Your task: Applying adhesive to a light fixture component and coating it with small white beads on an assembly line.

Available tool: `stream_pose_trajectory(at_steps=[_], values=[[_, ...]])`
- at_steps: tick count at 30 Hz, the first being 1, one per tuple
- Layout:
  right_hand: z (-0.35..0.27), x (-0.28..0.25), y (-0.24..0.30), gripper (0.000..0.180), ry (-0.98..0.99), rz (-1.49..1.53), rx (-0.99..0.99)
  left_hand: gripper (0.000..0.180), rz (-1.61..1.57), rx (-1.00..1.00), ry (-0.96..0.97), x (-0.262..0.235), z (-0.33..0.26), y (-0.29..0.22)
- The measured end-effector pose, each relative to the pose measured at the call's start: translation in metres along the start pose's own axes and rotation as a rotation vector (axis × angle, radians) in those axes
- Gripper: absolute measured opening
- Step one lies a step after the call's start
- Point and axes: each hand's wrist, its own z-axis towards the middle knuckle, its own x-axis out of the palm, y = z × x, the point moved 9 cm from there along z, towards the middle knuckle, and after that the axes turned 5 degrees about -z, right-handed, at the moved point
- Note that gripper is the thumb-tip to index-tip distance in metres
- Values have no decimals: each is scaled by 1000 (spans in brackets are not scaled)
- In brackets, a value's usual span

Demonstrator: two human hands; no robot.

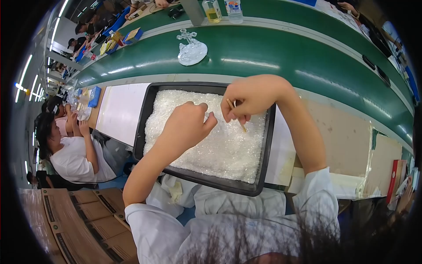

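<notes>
A black rectangular tray (263, 176) lies before me, filled with white, glittering granules (211, 158). Over its right side, my right hand (252, 99) is closed around a thin wooden stick (243, 126), whose lower end points down at the granules. My left hand (187, 125) hovers above the middle of the tray, thumb and fingers curled together. A small clear bit seems to show at its fingertips, too small to name. Beyond the tray, a clear cross-shaped ornament on a rounded base (192, 53) rests on the green belt.
The green conveyor belt (281, 53) runs across behind the tray. On a ledge past it stand a bottle of yellow liquid (212, 12) and a clear bottle (234, 15). Cardboard boxes (83, 220) are stacked at lower left. A co-worker in a white shirt (74, 154) sits at left.
</notes>
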Motion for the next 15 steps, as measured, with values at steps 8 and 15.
stream_pose_trajectory(at_steps=[8, 15], values=[[-23, -18, 1, 16, -95, -6, 0, 23, -230, 270, 241, 17, 0, -33], [-29, -22, -9, 19, -102, 30, 15, 23, -373, 98, 19, 3, -4, -31]])
